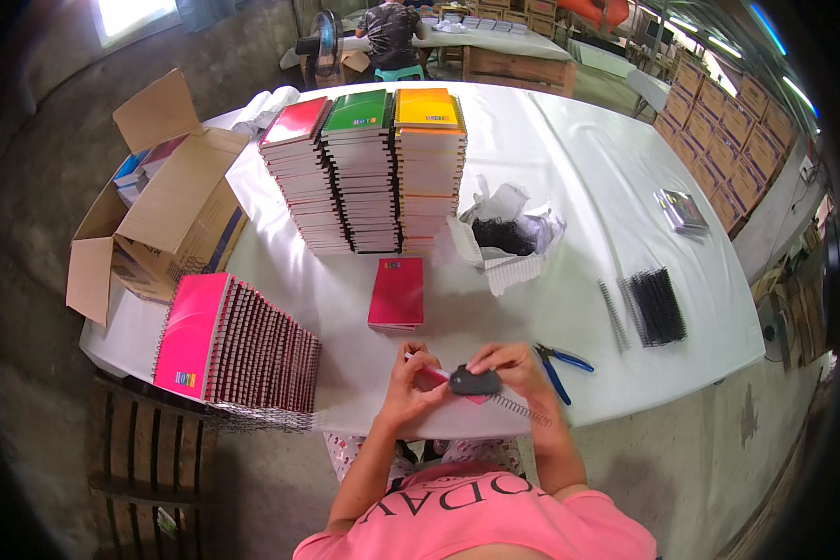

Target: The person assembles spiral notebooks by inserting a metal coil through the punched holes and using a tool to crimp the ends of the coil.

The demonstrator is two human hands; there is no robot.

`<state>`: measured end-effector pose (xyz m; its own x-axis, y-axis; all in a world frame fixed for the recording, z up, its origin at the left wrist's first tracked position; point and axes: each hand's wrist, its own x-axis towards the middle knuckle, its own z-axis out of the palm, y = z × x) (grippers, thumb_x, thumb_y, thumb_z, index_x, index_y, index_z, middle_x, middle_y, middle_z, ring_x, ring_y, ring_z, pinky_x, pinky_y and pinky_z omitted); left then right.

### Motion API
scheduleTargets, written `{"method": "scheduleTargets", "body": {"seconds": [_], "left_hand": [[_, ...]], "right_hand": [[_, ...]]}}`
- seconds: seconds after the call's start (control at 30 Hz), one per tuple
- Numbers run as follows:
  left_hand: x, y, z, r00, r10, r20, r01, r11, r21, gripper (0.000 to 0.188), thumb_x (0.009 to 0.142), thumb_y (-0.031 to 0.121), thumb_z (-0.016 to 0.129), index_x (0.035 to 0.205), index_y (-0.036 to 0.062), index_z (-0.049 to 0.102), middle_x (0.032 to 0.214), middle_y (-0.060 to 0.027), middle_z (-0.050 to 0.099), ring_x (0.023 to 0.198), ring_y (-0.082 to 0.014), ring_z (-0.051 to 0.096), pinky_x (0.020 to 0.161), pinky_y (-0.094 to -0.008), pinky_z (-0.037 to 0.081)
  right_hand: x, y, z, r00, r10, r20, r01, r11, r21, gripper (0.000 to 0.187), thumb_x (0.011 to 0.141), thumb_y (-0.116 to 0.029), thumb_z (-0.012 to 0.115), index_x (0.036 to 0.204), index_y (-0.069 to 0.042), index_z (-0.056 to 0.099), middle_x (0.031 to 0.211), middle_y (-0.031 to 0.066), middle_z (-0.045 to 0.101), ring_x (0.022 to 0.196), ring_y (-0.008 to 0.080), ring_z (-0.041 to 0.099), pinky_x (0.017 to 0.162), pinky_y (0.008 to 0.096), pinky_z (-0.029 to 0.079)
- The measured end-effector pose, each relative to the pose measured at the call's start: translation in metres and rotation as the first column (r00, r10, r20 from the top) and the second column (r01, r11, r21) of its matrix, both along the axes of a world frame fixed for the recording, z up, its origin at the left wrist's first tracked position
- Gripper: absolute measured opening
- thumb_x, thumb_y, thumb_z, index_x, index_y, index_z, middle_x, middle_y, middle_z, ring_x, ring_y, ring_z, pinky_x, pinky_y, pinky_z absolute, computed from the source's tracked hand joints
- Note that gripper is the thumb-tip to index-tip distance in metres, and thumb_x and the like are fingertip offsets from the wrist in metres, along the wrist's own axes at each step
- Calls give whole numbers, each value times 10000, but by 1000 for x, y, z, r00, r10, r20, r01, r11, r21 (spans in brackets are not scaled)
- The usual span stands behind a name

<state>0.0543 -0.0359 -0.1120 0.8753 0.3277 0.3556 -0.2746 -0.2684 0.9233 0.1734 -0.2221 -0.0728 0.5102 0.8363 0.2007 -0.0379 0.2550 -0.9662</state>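
Observation:
My left hand (413, 385) pinches a small pink notebook (431, 377), seen edge-on near the table's front edge. My right hand (511, 366) is closed on a small black rounded object (474, 381), pressed against the notebook's right end; its exact kind is unclear. A thin wire spiral coil (523, 409) trails from there under my right wrist. Just right of that hand lie blue-handled pliers (560, 366), jaws pointing away. Beyond my hands a few dark-pink notebooks (397, 291) lie in a low pile.
Tall stacks of spiral notebooks (364, 177) stand behind. A pink notebook stack (191, 327) sits at left beside an opened carton (173, 210). Black spiral coils (661, 306) lie right; crumpled paper (513, 271) holds more. A person (394, 37) sits at a far table.

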Motion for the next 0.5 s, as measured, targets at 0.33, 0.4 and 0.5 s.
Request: {"method": "scheduleTargets", "body": {"seconds": [0.33,0.4,0.5], "left_hand": [[2,0,7,999,-43,-8,43,999,27,425,596,237,838,865,67,556,937,-69,410,898,-207,438,794,-301,381],[3,-1,5,999,-30,-39,31,999,29,403,603,201,836,863,69,558,940,-67,411,896,-205,439,790,-302,383],[3,2,-2,998,-22,-60,22,1000,-4,385,603,164,834,862,69,566,935,-67,417,887,-209,451,775,-297,397]], "right_hand": [[12,8,-2,992,118,-42,-96,934,344,287,664,104,592,904,3,713,917,168,665,861,236,630,755,287,489],[6,14,-3,997,65,49,-77,946,314,286,646,85,609,902,11,712,922,158,670,856,229,633,752,283,488],[0,9,10,955,-150,256,194,969,-156,300,641,79,601,907,0,716,922,145,674,863,214,631,769,277,480]]}}
